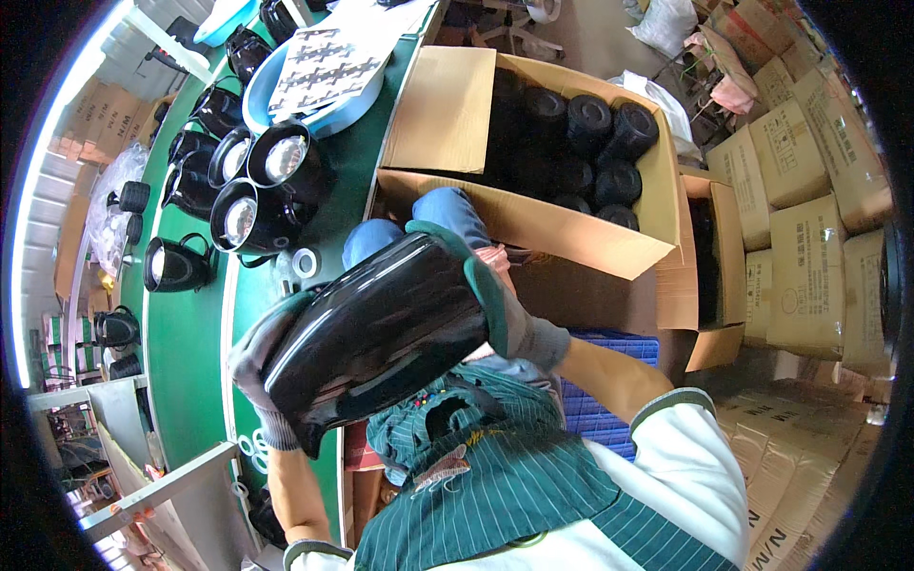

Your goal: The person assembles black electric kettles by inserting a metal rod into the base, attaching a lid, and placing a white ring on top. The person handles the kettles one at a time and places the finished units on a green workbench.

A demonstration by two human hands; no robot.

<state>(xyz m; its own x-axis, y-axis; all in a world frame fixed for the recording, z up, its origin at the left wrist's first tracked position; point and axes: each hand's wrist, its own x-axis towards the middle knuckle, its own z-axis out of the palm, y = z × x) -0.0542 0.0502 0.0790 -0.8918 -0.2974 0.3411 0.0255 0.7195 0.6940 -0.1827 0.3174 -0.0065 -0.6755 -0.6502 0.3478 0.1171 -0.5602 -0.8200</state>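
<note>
A glossy black kettle body (381,324) lies tilted across my lap, held up between both gloved hands. My left hand (265,357), in a grey glove, is closed round its lower left end. Round the upper right end wraps my right hand (490,295), in a green and grey glove. The kettle body's inside is turned out of sight. Left of it, on the green table, stand several black kettles (238,217) with shiny metal inside. One more black kettle (178,264) with a handle sits apart from them, nearer the far edge.
An open cardboard box (581,224) full of black cylindrical pieces stands ahead on the right. Stacked cartons (804,276) line the right side. A blue basin (333,119) with patterned sheets rests on the green table (195,381). White rings (253,445) lie near its edge; a blue plastic crate (605,395) is beside me.
</note>
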